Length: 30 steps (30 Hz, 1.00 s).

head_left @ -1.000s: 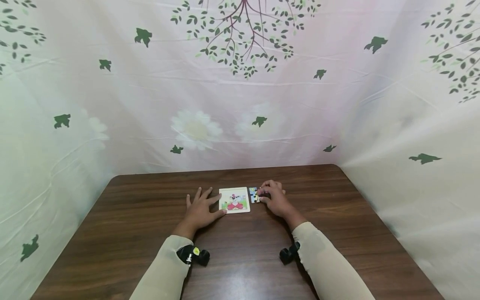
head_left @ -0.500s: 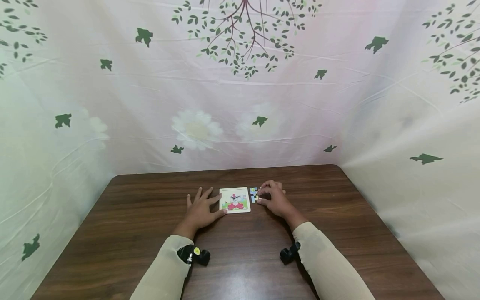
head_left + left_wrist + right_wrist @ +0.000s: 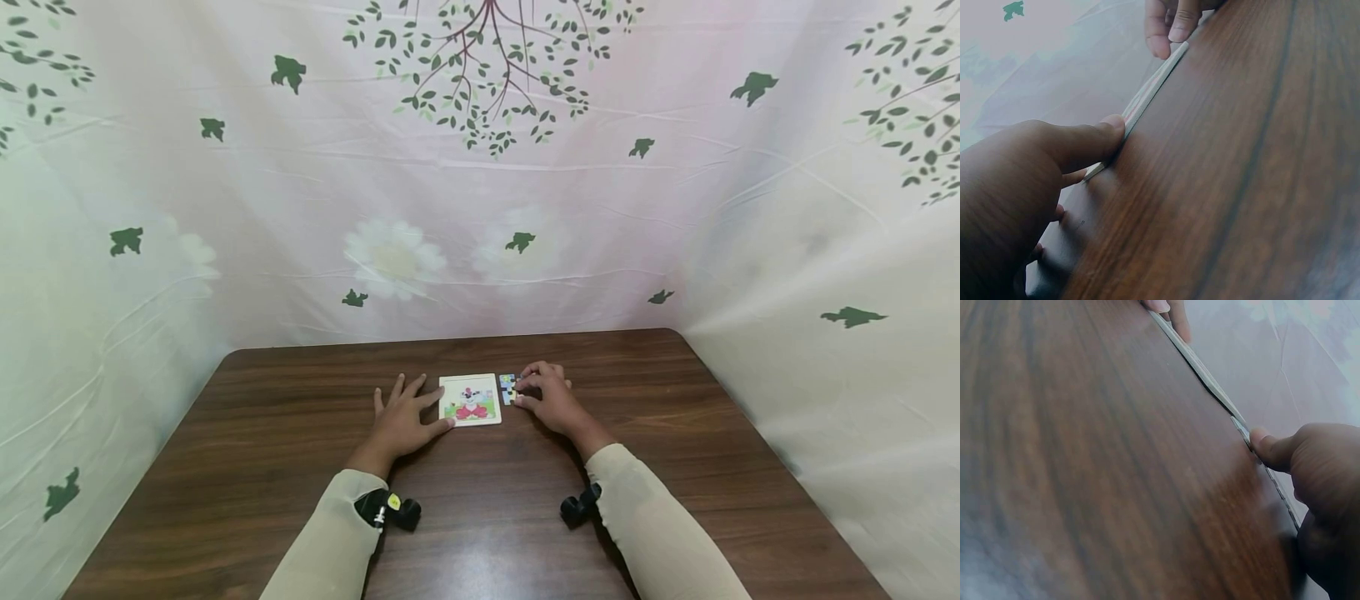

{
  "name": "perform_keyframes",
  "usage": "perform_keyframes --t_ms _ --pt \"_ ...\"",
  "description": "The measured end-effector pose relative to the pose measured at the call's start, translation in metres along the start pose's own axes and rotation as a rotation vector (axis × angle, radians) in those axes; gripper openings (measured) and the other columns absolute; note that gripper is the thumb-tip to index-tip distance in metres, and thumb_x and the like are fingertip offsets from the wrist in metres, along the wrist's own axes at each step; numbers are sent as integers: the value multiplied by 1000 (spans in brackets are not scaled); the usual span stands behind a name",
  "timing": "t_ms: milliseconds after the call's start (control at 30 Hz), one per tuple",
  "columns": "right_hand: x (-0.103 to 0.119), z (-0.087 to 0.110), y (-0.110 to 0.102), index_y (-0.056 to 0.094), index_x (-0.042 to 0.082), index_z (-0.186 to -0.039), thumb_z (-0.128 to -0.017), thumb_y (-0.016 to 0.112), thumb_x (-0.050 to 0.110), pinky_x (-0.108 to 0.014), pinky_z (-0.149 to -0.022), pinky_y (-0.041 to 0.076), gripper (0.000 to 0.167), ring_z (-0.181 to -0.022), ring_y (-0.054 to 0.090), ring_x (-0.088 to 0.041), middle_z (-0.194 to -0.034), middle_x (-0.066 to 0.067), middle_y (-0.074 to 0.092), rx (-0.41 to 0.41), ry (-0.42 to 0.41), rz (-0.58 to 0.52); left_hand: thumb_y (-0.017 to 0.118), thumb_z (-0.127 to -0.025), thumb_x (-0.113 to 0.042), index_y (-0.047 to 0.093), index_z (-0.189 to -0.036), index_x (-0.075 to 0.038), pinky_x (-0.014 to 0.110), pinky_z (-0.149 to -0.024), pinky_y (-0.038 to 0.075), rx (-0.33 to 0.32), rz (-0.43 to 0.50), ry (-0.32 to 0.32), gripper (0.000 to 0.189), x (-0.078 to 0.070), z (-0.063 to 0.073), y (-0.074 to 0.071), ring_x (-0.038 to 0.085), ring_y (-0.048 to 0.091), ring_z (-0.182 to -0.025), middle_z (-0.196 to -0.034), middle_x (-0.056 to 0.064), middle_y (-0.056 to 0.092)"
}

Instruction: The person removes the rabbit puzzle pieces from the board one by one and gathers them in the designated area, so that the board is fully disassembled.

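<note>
A square white-framed picture board [image 3: 470,401] with a cartoon mouse in red lies flat on the table. My left hand [image 3: 401,423] is spread at its left side, with the thumb and index fingertip on the board's edge and the other fingers on the table. Just right of the board lie blue and yellow jigsaw pieces [image 3: 507,382]. Over them my right hand [image 3: 553,400] bends its fingers and pinches a piece between thumb and index finger; the hand hides part of the pieces. In the right wrist view, the thumb [image 3: 1263,442] is at the thin edge of the pieces, close to the board [image 3: 1200,369].
The brown wooden table [image 3: 480,517] has rounded far corners. Behind it and along both sides hangs a pale cloth [image 3: 480,308] printed with leaves, birds and flowers. Both wrists wear black camera straps [image 3: 581,507].
My right thumb and index finger have shifted slightly at the jigsaw pieces, with the thumb a little farther left. My left hand and the board stay where they were.
</note>
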State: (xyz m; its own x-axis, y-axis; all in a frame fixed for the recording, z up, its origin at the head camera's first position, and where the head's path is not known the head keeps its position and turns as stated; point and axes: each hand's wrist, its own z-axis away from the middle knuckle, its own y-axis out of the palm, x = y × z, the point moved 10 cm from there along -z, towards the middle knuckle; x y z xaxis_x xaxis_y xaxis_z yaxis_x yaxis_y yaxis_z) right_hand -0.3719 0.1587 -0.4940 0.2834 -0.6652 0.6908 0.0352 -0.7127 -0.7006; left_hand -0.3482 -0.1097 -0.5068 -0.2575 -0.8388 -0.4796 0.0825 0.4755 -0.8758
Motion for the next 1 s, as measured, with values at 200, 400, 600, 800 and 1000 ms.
perform_keyframes --t_ms 200,400,600,800,1000 --pt "2 0 -1 82 5 -111 -99 82 16 -67 -117 23 17 -142 39 -38 -138 -12 60 -8 -11 -13 72 -97 -67 59 -160 -29 82 -129 -2 3 -1 -4 75 0 0 1 49 12 -171 -179 13 34" --pt "2 0 -1 83 5 -111 -98 83 16 -69 -120 22 17 -142 40 -38 -137 -12 61 -7 -5 -4 72 -97 -66 58 -160 -30 82 -129 -3 8 -6 -8 74 1 0 1 49 10 -171 -180 12 34" --pt "1 0 -1 83 6 -108 -99 82 16 -69 -119 23 14 -142 40 -38 -137 -12 62 -2 -3 4 72 -97 -66 57 -161 -31 81 -129 -5 14 -6 -12 74 2 -1 2 48 9 -171 -180 12 33" --pt "-1 0 -1 83 5 -113 -99 82 17 -74 -123 20 18 -143 40 -38 -138 -12 61 5 2 -9 71 -97 -66 58 -161 -30 82 -129 -4 10 -10 -8 74 2 -1 2 48 10 -171 -180 12 33" --pt "-1 -2 -3 83 6 -112 -100 81 16 -66 -118 24 16 -141 40 -35 -136 -9 61 -18 -14 -16 72 -97 -65 59 -160 -29 83 -129 -2 -2 -2 -1 74 0 0 1 50 12 -170 -179 13 35"
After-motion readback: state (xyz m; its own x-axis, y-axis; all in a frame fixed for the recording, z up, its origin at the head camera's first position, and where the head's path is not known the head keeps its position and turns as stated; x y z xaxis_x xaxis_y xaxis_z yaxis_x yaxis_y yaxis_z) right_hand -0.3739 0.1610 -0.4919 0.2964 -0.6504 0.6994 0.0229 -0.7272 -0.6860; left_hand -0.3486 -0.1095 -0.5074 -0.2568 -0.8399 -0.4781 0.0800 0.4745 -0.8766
